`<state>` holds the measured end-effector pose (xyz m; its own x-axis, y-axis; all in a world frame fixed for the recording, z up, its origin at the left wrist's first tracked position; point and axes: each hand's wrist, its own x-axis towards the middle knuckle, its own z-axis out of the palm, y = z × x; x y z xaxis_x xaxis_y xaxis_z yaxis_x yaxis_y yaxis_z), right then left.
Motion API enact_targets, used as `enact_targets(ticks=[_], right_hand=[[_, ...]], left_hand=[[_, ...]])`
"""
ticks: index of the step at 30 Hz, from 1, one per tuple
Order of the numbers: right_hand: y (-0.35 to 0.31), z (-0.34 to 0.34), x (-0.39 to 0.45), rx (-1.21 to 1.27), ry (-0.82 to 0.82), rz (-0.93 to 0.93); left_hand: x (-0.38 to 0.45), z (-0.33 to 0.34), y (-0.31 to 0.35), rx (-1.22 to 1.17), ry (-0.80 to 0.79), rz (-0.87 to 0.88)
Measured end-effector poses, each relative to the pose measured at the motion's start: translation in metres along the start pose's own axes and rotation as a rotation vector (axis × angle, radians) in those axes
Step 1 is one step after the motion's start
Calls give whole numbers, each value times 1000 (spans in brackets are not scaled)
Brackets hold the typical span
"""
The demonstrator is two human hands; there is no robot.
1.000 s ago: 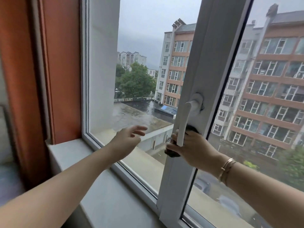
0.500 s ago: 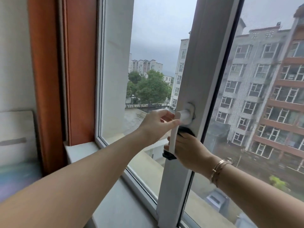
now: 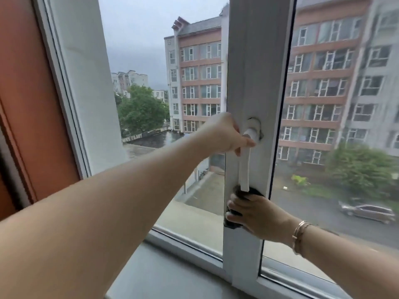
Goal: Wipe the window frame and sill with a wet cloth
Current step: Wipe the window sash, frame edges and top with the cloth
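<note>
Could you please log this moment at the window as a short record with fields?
Setting: white window frame above a grey sill
Left hand: grips the top of the white window handle, which points down
Right hand: presses a dark cloth against the frame just below the handle's tip
Right wrist: gold bracelet
Window: looks closed
Outside: apartment blocks, trees, a car on the street

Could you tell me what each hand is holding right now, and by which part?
Left hand grips the window handle near its pivot; right hand holds a dark cloth, bunched, against the frame.
</note>
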<state>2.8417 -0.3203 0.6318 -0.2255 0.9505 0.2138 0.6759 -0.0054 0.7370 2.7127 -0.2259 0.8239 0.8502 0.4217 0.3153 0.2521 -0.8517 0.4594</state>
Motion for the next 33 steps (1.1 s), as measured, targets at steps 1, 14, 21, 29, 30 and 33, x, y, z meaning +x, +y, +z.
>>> enact_targets(ticks=[1,14,21,29,30,33], right_hand=[[-3,2,2,-41,-17,-15],[34,-26,17,-188,57,57],[37,-19,16,-132,-6,-53],[42,-12,18,-163,71,-143],[39,-12,19,-168,74,-134],[37,-18,22,-171,102,-74]], left_hand=[[4,0,-6,-30,-16,35],[17,0,-29,-253,-137,201],[5,3,-32,-344,-106,217],[-5,-4,-46,-314,-128,214],[-9,-7,-55,-311,-129,207],[-15,-16,-90,-282,-134,190]])
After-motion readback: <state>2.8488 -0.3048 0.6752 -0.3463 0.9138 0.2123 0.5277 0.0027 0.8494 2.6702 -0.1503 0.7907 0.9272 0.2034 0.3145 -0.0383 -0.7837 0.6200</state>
